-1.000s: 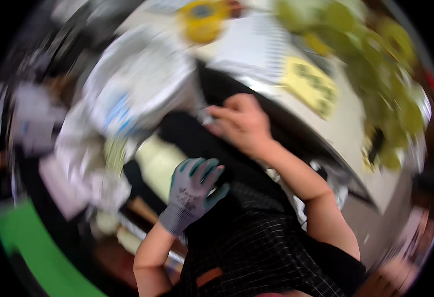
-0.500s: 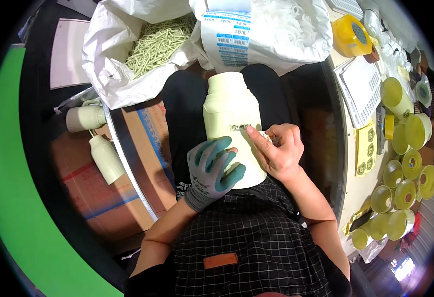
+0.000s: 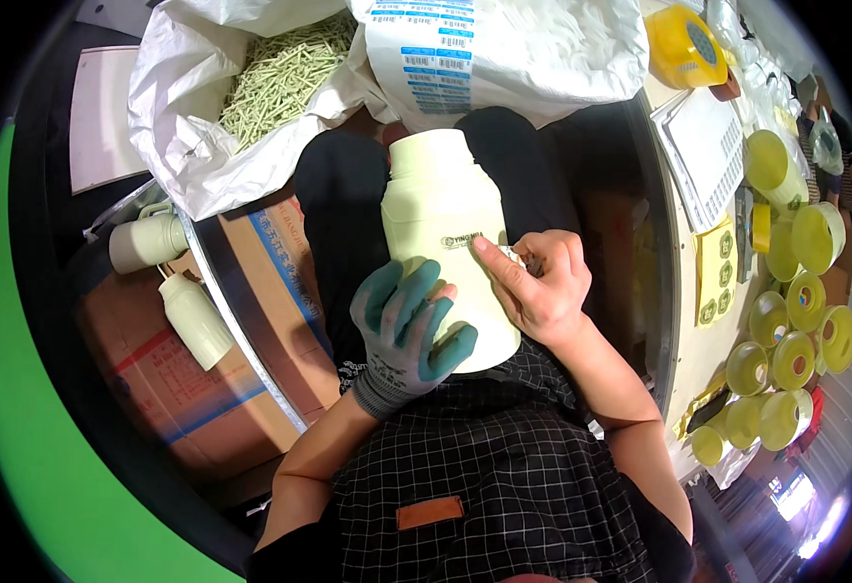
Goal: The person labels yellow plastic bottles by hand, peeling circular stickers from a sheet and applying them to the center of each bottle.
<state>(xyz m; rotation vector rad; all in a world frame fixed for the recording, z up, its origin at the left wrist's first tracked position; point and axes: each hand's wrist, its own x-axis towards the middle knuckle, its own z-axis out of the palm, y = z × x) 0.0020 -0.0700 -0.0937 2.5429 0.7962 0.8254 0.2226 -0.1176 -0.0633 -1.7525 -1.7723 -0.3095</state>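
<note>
A pale green vacuum flask (image 3: 442,194) leans on my lap, its threaded neck pointing away from me and a dark printed mark on its side. My left hand (image 3: 401,335), in a grey glove with green-coated fingers, rests on the lower left of the flask with its fingers spread. One bare fingertip pokes out of the glove. My bare right hand (image 3: 547,287) is at the flask's right side, thumb pressed against the body beside the mark. Its other fingers are curled around a small crumpled whitish piece (image 3: 516,257), partly hidden.
Beyond my knees stand a white sack (image 3: 188,146) of thin pale green parts and another holding translucent pieces, with a barcode label sheet (image 3: 437,58) on it. Two flasks (image 3: 195,321) lie on cardboard at left. The right table (image 3: 674,330) bears tape, papers and several yellow-green cups.
The view has shifted slightly, so the surroundings sit a little differently. My left fingers have spread a bit more; my right thumb stays by the mark.
</note>
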